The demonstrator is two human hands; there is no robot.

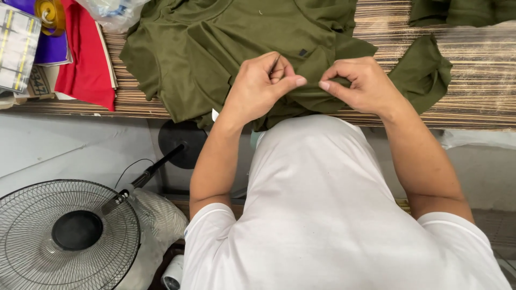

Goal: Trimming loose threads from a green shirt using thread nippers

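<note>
An olive green garment [226, 48] lies spread on a striped wooden table [473, 80], hanging a little over the near edge. My left hand [263, 86] pinches the cloth near that edge and holds a thin dark tool, like a needle or small snips, between its fingers. My right hand [360, 86] pinches a fold of the same cloth just to the right, thumb tip close to the left thumb. A small dark label [303, 52] sits on the garment above my hands.
Red cloth [86, 59], purple sheets and a tape roll [49, 13] lie at the table's left end. Another olive piece [462, 11] rests at the far right. A standing fan [64, 231] is on the floor at the lower left.
</note>
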